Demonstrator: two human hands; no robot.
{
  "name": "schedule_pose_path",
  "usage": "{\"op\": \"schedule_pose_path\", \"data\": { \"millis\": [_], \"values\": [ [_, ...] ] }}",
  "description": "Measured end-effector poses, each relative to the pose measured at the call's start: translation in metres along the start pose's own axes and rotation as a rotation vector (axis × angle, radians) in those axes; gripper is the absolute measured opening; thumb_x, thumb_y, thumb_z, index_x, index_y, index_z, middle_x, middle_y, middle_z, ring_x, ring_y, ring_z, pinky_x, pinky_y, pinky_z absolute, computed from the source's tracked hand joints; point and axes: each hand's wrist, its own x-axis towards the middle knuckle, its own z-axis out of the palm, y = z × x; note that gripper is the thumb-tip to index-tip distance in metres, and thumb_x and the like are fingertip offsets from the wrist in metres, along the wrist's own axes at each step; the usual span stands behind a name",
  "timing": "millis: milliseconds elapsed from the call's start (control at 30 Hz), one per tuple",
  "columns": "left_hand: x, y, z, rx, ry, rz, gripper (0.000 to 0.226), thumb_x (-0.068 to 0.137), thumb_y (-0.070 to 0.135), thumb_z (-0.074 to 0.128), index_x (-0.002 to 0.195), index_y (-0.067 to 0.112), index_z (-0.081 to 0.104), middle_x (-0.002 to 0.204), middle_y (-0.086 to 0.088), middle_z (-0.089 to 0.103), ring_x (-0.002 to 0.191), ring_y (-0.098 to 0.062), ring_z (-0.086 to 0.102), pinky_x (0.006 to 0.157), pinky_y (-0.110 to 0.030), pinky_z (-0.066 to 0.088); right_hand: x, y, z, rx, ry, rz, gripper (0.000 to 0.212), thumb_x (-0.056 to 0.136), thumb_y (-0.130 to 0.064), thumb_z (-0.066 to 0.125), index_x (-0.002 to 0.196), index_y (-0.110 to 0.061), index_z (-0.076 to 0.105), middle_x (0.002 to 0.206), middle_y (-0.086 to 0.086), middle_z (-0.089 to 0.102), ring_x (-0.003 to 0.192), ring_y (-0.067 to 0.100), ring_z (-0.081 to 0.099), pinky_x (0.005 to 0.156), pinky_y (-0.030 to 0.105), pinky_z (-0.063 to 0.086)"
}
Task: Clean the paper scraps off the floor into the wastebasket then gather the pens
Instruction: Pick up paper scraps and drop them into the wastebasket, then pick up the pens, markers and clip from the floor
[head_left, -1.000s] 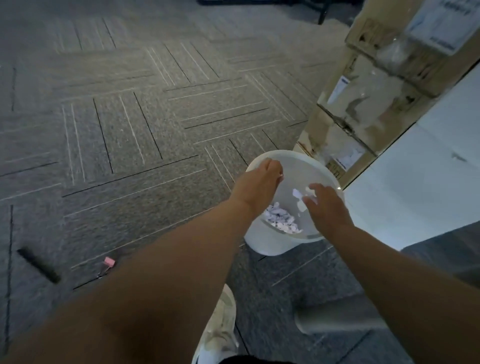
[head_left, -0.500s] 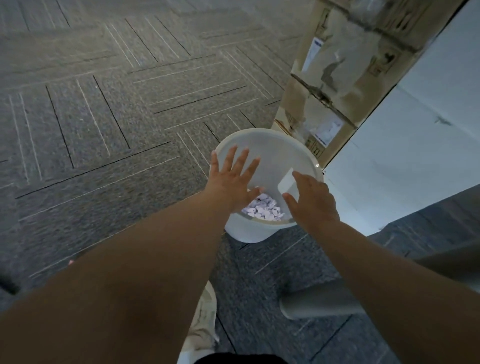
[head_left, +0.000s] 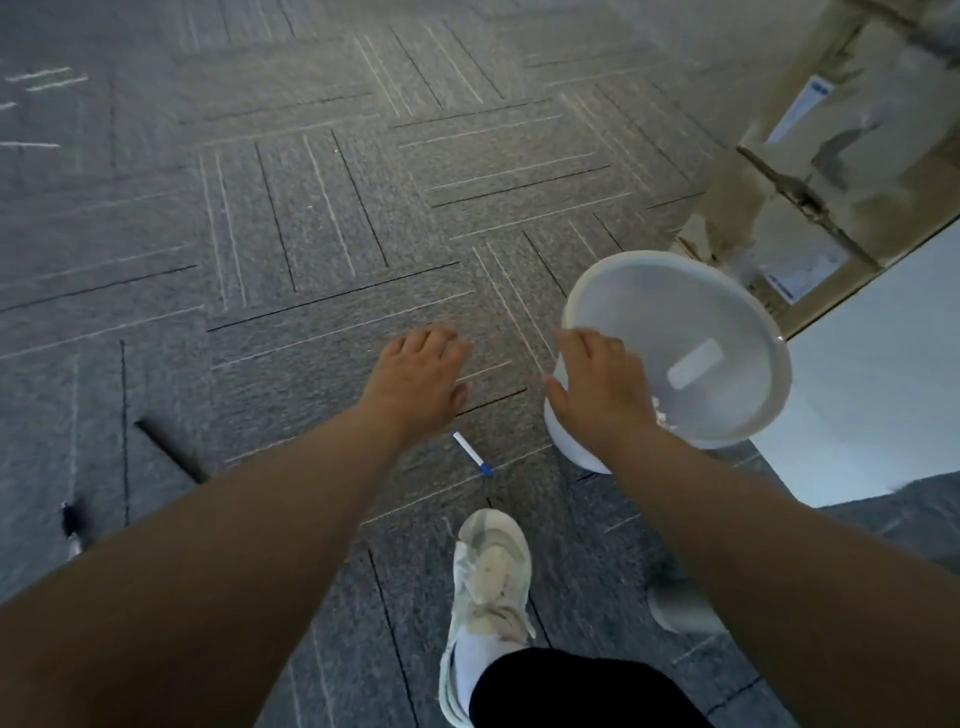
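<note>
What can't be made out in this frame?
- Head view: paper scraps in the wastebasket, mostly hidden behind the right hand.
- Head view: small dark object at far left, blurred, its lower end cut off by the left forearm; unidentifiable.

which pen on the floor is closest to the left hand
The white pen with the blue end, right by the left hand. The black pen lies far off to the left.
</note>
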Motion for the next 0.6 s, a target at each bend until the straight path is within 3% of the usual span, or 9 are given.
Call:
{"op": "schedule_pose_path", "data": {
  "millis": [233,400,600],
  "values": [
    [-0.065,-0.101,0.059,0.043,-0.149,-0.175,0.051,0.092,0.038,0.041,0.137,0.015,0.032,0.144,-0.007,0.033,0.13,-0.027,0.03,0.104,-0.038,0.026,0.013,-0.078,0.088,-0.026,-0.202,-0.123,0.046,0.092,-0.02,0.047,0.134,-0.009,0.036,0.134,0.013,0.043,0.118,0.032,0.04,0.093,0.04,0.036],
    [-0.068,-0.128,0.134,-0.012,-0.311,-0.185,0.046,0.093,0.034,0.042,0.132,0.01,0.035,0.134,-0.013,0.038,0.118,-0.03,0.039,0.092,-0.039,0.038,0.028,-0.076,0.173,-0.053,-0.393,-0.003,0.044,0.093,-0.009,0.045,0.135,-0.009,0.032,0.136,0.013,0.039,0.119,0.032,0.037,0.086,0.038,0.039],
    [-0.046,-0.119,0.221,-0.138,-0.353,-0.224,0.046,0.094,0.036,0.043,0.129,0.007,0.036,0.13,-0.015,0.037,0.117,-0.033,0.04,0.089,-0.041,0.042,0.041,-0.067,0.261,-0.036,-0.522,0.184,0.066,0.093,0.001,0.04,0.147,-0.011,0.002,0.154,0.009,0.008,0.137,0.031,0.014,0.104,0.039,0.032]
  ]
}}
